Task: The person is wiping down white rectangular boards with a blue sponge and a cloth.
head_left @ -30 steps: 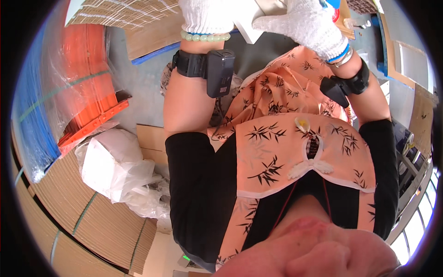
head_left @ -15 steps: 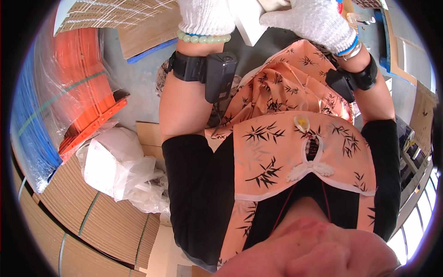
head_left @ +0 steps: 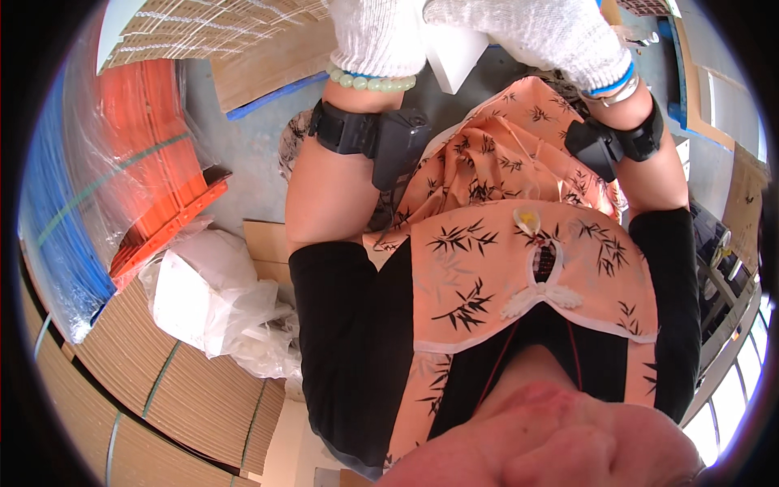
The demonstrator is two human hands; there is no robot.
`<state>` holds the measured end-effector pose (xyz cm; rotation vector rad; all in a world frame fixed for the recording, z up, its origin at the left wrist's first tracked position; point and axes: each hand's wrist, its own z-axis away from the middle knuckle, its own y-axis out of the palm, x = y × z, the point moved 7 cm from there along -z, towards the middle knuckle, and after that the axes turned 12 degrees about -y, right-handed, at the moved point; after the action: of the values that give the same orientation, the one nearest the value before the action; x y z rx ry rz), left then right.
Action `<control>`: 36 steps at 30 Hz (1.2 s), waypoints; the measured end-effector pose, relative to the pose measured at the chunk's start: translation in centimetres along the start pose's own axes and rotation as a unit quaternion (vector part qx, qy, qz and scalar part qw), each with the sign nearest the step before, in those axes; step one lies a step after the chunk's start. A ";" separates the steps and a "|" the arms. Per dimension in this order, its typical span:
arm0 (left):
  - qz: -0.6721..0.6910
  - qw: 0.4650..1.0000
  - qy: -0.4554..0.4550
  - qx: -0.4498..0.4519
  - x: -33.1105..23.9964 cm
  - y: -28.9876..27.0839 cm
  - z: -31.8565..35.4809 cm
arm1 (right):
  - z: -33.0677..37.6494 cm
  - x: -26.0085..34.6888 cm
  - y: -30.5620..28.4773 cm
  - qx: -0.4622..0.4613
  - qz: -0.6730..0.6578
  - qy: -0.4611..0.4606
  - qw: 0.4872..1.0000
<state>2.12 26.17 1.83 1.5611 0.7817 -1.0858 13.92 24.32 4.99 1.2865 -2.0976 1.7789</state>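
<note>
A white, stiff, box-like piece (head_left: 456, 53) with a pointed lower corner hangs between my hands at the upper edge; most of it is cut off or covered. My left hand (head_left: 377, 36), in a white knit glove, is at its left side with the fingers beyond the picture. My right hand (head_left: 531, 32), gloved alike, reaches leftward across the top of the piece. Its thumb lies along the piece, and it appears closed on it, though the other fingers are largely out of sight. Black devices are strapped round both forearms.
Blue and orange panels (head_left: 150, 162) wrapped in clear film stand at the left. Below them are crumpled plastic film (head_left: 231, 300) and strapped stacks of flat cardboard (head_left: 195, 390). A perforated tan-and-white stack (head_left: 211, 32) is at the upper left. A peach patterned apron (head_left: 519, 146) covers my lap.
Both hands have shifted: the left slightly right and down, the right thumb further left over the white piece. The white piece sits a little lower and its visible part has changed angle.
</note>
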 end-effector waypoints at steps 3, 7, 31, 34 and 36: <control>0.111 0.990 -0.083 0.016 0.5 -0.7 -0.4 | 0.1 0.1 0.0 0.034 -0.044 0.071 0.996; -0.319 0.944 0.078 0.026 -0.3 -0.5 -0.5 | 0.5 -0.7 0.8 0.019 -0.090 0.034 0.995; 0.082 0.995 -0.051 0.016 3.0 -0.6 -0.3 | 1.3 -2.5 2.0 0.075 -0.166 0.150 0.972; 0.264 0.956 -0.085 0.099 4.7 -1.5 -0.8 | 1.4 -2.3 2.7 0.044 -0.274 0.193 0.941; -0.028 0.996 0.077 0.031 3.3 -2.0 -0.4 | 1.1 -1.6 3.0 0.038 -0.369 0.224 0.901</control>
<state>1.75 26.95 -1.95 1.6994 0.9082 -1.0482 13.46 24.11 1.50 1.2806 -1.0912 1.5906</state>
